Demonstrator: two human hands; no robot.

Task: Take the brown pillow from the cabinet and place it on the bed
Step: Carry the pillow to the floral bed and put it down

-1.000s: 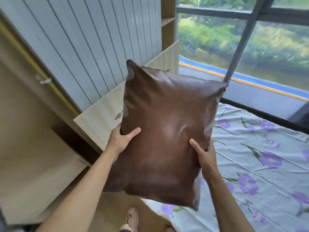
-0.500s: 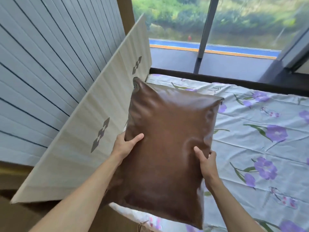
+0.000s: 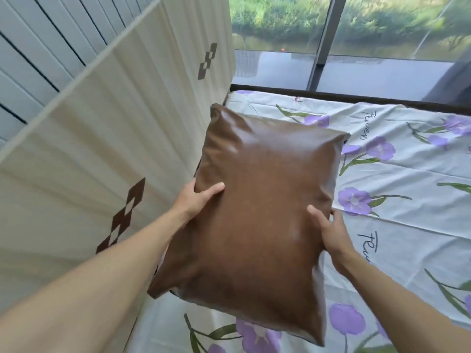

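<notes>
A shiny brown pillow (image 3: 262, 205) fills the middle of the view, held above the bed (image 3: 397, 189), which is covered by a white sheet printed with purple flowers. My left hand (image 3: 196, 200) grips the pillow's left edge, thumb on top. On the pillow's right edge sits my right hand (image 3: 328, 228), thumb on the front face. The pillow's far corners point toward the window; its underside is hidden. The cabinet is out of view.
A cream padded headboard (image 3: 122, 138) with brown diamond marks runs along the bed's left side, close to the pillow's left edge. Behind it is a grey slatted wall (image 3: 43, 47). A large window (image 3: 356, 34) with a dark frame lies beyond the bed's far edge.
The view has swung from the cabinet toward the bed. The pillow, still held in both hands, has moved forward and now hangs over the flowered sheet beside the headboard.
</notes>
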